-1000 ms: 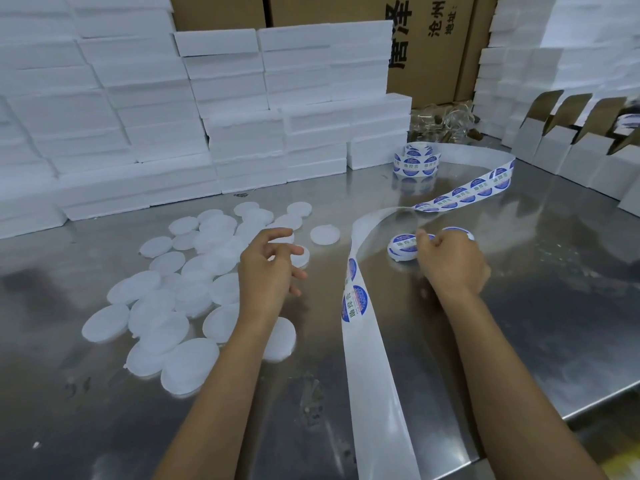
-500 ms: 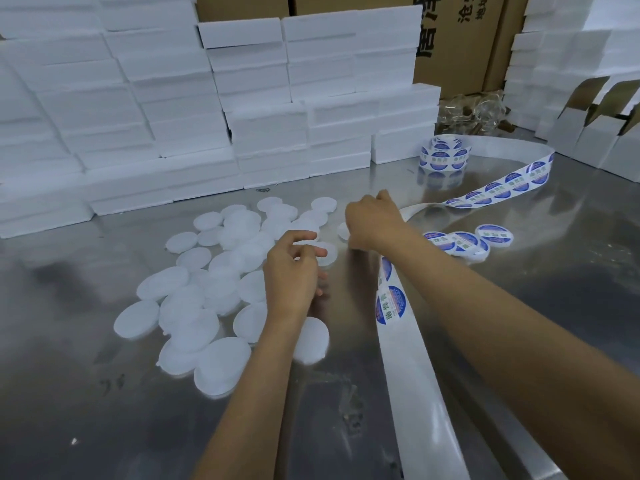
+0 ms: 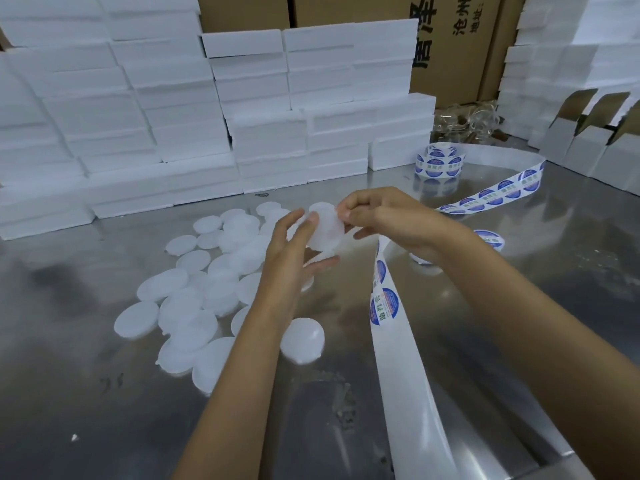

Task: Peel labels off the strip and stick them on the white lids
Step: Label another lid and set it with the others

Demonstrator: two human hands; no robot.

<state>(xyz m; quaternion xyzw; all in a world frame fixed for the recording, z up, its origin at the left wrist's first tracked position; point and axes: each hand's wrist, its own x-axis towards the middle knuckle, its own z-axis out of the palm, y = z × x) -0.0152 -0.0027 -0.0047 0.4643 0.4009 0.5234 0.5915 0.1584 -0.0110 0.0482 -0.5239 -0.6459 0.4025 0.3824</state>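
Stacked white foam blocks (image 3: 114, 109) fill the upper left of the frame. Below them, a loose pile of plain white lids (image 3: 194, 292) lies left of centre on the steel table (image 3: 86, 393). The left hand (image 3: 294, 251) sits just left of centre, fingers loosely spread, its thumb tip against one raised lid (image 3: 325, 225). The right hand (image 3: 384, 220) pinches that lid's far edge between curled fingers and thumb. Half a second ago this lid lay on the table under the right hand; now it is lifted between both hands. The label strip (image 3: 398, 341) runs from lower centre up behind the right wrist, bearing round blue-and-white labels (image 3: 384, 306) with green Chinese characters too small to read. Its roll (image 3: 440, 161) stands upper right. Cardboard cartons (image 3: 450, 36) behind carry large black Chinese lettering, partly cropped. A labelled lid (image 3: 491, 239) lies right of the wrist.
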